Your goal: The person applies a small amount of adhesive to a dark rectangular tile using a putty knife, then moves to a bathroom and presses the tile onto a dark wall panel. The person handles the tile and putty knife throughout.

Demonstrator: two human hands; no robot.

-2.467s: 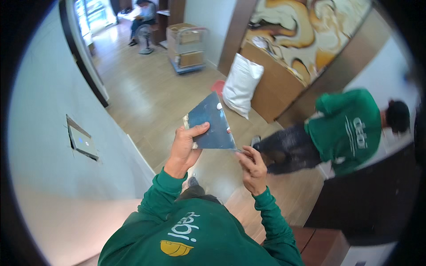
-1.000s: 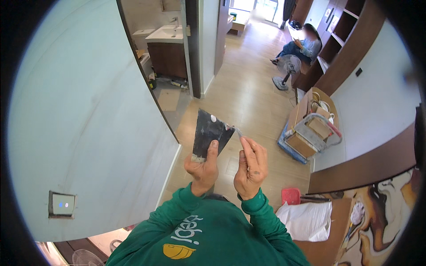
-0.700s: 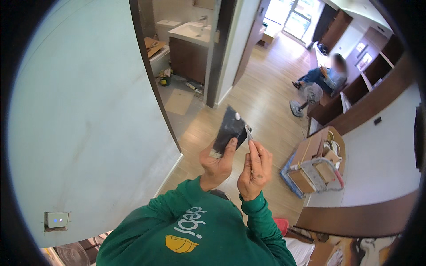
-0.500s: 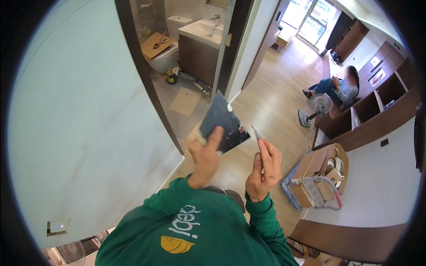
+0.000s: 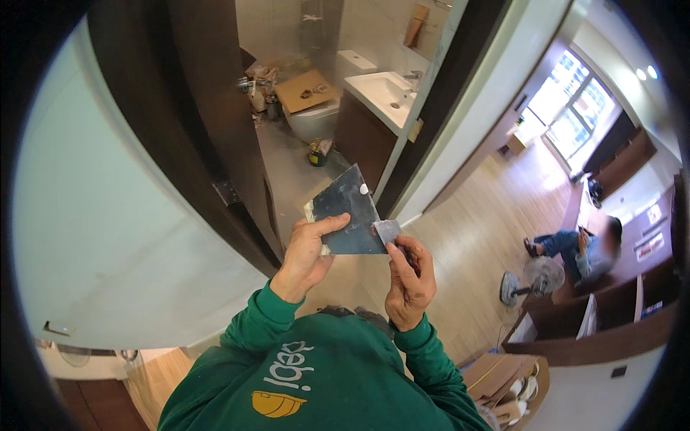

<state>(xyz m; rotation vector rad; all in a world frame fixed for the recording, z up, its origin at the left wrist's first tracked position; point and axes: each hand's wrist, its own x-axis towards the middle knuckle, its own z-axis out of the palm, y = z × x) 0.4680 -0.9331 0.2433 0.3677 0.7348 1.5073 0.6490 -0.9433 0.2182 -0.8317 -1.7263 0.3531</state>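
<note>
My left hand [image 5: 305, 251] grips a dark, flat, four-sided plate [image 5: 338, 215], with the thumb on top and the other fingers underneath. A white dab [image 5: 364, 189] sits near the plate's upper right edge, and pale crusted residue shows along its left side. In my right hand [image 5: 411, 284] is a small scraper with a grey blade [image 5: 388, 230], pinched between thumb and fingers. Its blade overlaps the plate's right edge and appears to touch it. My fingers hide the scraper's handle.
Ahead is a bathroom doorway with a dark frame [image 5: 445, 108], a washbasin [image 5: 384, 97], and cardboard [image 5: 307, 90] on the toilet. A bucket [image 5: 319, 152] stands on the floor. A seated person [image 5: 593, 251], a fan [image 5: 543, 276] and a loaded box [image 5: 503, 381] are on the right.
My view has turned and the doorway now lies more squarely ahead. The scraper, earlier apart from the plate, now has its blade over the plate's right edge. Both hands keep their hold.
</note>
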